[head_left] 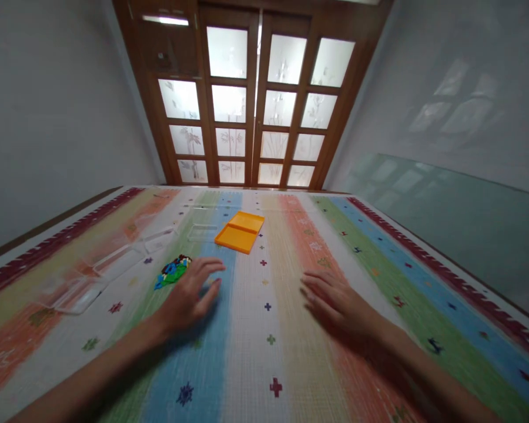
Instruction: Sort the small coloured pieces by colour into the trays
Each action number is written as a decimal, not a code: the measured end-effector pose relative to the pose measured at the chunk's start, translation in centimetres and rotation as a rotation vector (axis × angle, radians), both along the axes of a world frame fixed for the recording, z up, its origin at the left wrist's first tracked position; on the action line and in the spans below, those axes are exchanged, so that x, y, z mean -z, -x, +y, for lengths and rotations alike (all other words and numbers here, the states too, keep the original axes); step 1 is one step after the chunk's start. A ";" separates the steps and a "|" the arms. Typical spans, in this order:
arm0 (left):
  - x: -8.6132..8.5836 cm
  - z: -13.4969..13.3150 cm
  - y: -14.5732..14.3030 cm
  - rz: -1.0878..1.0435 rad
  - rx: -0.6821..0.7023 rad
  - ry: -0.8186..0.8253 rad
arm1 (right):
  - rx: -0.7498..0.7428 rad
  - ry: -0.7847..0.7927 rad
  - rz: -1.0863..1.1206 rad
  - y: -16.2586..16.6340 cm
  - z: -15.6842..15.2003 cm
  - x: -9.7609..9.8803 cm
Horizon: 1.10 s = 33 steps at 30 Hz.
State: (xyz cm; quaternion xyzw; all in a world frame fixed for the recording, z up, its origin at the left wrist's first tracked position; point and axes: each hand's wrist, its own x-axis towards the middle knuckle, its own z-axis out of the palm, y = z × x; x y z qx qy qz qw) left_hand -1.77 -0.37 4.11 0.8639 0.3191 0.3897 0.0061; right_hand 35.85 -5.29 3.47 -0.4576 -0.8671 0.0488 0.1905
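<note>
1. Pale walls [48,100] flank brown wooden doors with frosted panes [252,117] beyond the far edge.
2. Below spreads the bench [249,364], covered by a striped, patterned cloth with dark red bands near both side edges; its middle and right side offer broad open room.
3. Along the right edge stands a pale greenish, smooth flat panel [449,205].
4. Clear rectangular plastic boxes [77,310] sit on the left side, well inside that edge.
5. Left hand [189,296]: fingers curved forward, thumb parted from them, the gap vacant; it is just beside the pile, though contact cannot be told.
6. Right hand [335,296]: slightly blurred, fingers close together and loosely bent, gripping nothing visible, above bare cloth; a wide lane separates both hands.
7. An orange, shallow rectangular plastic case [238,238] lies open beyond the hands, left of centre, short of the far edge.
8. Smallest: a blue, green, yellow and dark pile of little pieces [171,273], between boxes and left hand.
</note>
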 end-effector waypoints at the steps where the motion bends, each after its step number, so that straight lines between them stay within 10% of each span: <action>1: 0.4 -0.6 -0.8 0.048 0.033 0.024 | -0.018 -0.008 -0.011 0.8 -0.2 0.0; 11: 5.3 -1.3 -1.7 0.233 0.027 0.019 | -0.033 0.048 -0.060 3.9 -1.7 0.2; 33: 3.7 -3.3 -2.2 0.545 0.185 0.282 | -0.130 0.256 -0.094 5.7 -3.1 1.8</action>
